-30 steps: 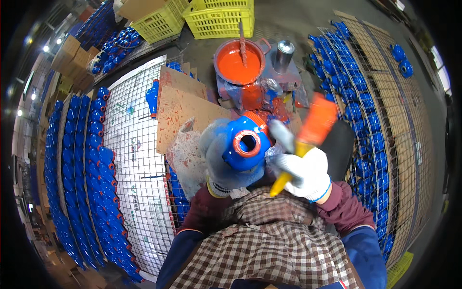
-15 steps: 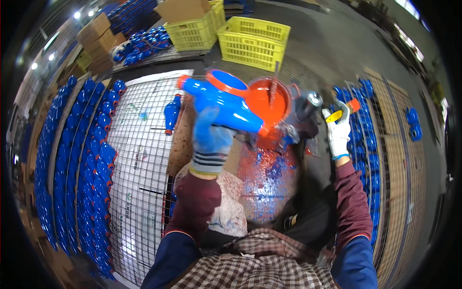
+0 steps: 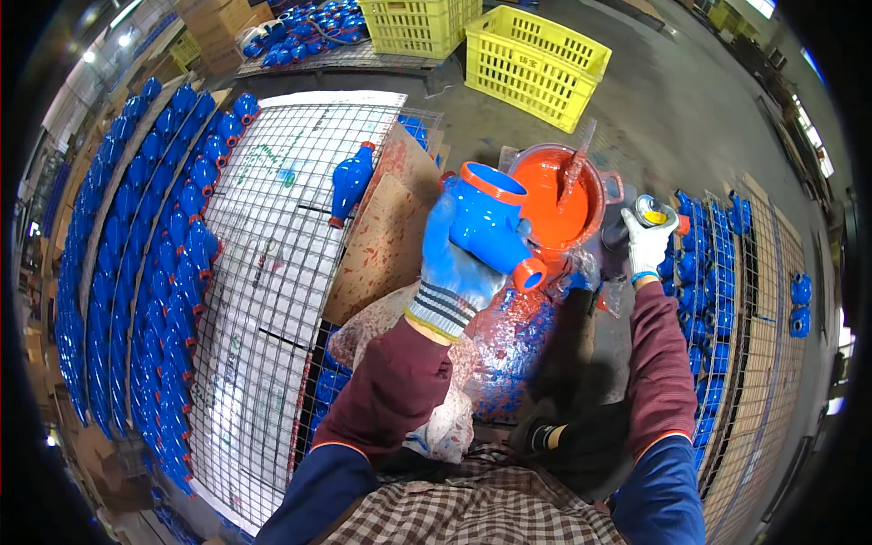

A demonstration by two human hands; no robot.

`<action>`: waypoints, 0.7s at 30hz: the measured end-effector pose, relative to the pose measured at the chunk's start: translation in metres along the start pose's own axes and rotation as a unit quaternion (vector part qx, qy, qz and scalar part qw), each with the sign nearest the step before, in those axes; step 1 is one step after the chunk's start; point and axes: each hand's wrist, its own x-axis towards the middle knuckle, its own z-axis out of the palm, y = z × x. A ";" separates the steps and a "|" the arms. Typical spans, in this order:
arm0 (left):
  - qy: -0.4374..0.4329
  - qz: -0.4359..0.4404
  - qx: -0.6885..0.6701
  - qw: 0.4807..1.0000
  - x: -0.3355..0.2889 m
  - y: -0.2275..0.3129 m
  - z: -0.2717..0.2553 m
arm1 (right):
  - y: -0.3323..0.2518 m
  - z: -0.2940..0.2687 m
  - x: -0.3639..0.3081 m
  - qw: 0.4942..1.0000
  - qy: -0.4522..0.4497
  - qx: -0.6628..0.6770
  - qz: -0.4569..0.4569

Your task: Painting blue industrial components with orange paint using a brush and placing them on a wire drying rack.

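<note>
My left hand [image 3: 451, 277], in a blue-stained glove, grips a glossy blue pipe fitting [image 3: 483, 218] with orange-red rims. One end of it tilts down to the right. Just beyond the fitting is a bucket of orange-red paint [image 3: 552, 198], a coated stirring stick [image 3: 574, 173] leaning in it. My right hand [image 3: 649, 243], in a white glove, is closed on a brush with a yellow handle [image 3: 653, 218]; its orange-red bristles [image 3: 683, 225] point right. A grey can [image 3: 646, 203] stands right behind that hand. Part of the brush is hidden by the fingers.
On the left, a wire-mesh rack [image 3: 263, 227] bears one blue fitting [image 3: 351, 184] and several rows of others [image 3: 173, 300]. More blue fittings [image 3: 718, 309] sit on the right-hand rack. A yellow crate [image 3: 531, 73] stands at the back. Paint spatters the board [image 3: 509, 354] below the bucket.
The blue fitting has been turned in my left hand, its end opening now showing toward me. My right hand has turned the brush beside the can. The whole view has shifted.
</note>
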 end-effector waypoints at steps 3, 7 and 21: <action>-0.017 -0.021 -0.020 0.999 0.004 -0.001 -0.011 | -0.012 -0.017 -0.012 0.996 -0.033 0.040 -0.068; 0.031 0.008 0.031 0.999 0.002 -0.001 -0.009 | -0.094 -0.079 -0.079 0.963 -0.123 0.109 -0.212; 0.030 -0.090 0.056 0.994 -0.015 -0.028 0.004 | -0.172 -0.168 -0.134 0.838 -0.273 -0.046 -0.471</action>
